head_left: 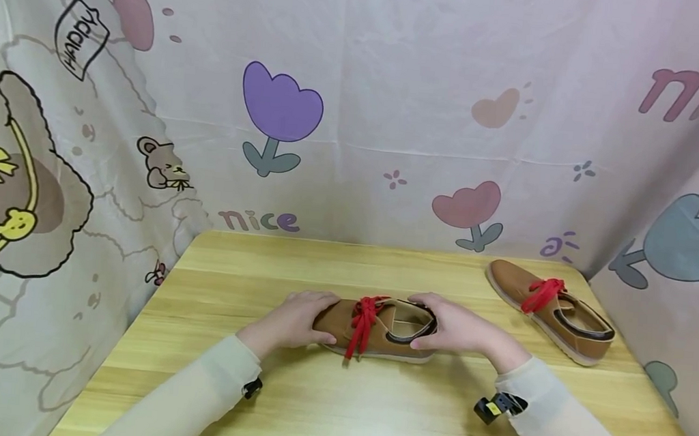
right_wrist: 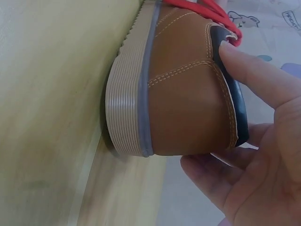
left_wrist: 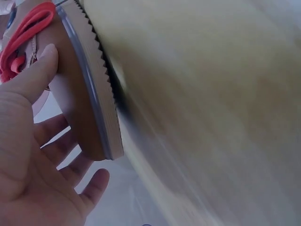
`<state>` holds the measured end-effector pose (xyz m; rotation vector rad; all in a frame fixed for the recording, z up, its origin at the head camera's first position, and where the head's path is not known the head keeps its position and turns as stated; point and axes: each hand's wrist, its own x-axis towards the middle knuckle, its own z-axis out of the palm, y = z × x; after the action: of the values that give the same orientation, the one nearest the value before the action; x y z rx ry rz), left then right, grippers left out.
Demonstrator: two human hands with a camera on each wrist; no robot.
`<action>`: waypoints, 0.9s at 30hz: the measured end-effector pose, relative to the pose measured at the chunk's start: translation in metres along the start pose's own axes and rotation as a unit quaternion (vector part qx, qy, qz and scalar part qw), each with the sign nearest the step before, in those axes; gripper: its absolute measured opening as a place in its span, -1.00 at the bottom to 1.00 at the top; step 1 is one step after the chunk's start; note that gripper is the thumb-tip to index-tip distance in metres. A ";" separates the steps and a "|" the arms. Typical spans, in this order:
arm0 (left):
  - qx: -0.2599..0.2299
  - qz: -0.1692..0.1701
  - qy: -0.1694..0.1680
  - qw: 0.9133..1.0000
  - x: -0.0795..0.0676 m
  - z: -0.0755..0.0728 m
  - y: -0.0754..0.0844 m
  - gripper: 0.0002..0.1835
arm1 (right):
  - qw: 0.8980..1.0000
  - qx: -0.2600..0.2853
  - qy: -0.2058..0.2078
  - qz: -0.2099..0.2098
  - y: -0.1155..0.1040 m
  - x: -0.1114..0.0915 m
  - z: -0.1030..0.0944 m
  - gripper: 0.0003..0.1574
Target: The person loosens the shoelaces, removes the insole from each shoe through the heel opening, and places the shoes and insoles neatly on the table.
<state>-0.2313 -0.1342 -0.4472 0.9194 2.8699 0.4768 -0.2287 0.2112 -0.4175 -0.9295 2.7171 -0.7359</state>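
Note:
A brown lace-up shoe [head_left: 341, 323] with a red lace tied in a bow [head_left: 366, 318] lies lengthwise across the middle of the table, toe to the left. My left hand [head_left: 295, 320] holds its toe end, thumb on the near side and fingers round the far side. At the heel, my right hand [head_left: 455, 325] grips the dark padded collar, its thumb [right_wrist: 256, 73] on the collar's near edge and the other fingers behind the heel. In both wrist views the pale ridged sole [left_wrist: 96, 70] shows close to the wooden surface.
A matching brown shoe [head_left: 584, 329] with a red lace stands at the back right of the wooden table [head_left: 334, 408], toe pointing to the back left. Behind the table and along both sides hangs a pale printed curtain [head_left: 371, 96].

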 end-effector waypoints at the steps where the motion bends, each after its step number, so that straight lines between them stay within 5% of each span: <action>1: 0.004 0.002 0.002 1.000 0.000 0.001 0.000 -0.11 | 1.000 0.001 0.000 -0.002 0.000 0.000 0.000 0.08; 19: 0.007 -0.004 0.010 1.000 -0.002 0.003 -0.003 -0.12 | 0.999 0.014 -0.031 -0.008 -0.003 0.004 -0.011 -0.05; 27: -0.004 -0.004 0.010 1.000 -0.004 0.001 0.001 -0.13 | 0.998 0.017 -0.040 -0.034 -0.011 0.022 -0.030 -0.41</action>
<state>-0.2278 -0.1358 -0.4475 0.9058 2.8856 0.4996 -0.2498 0.2019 -0.3859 -1.0264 2.6073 -0.7373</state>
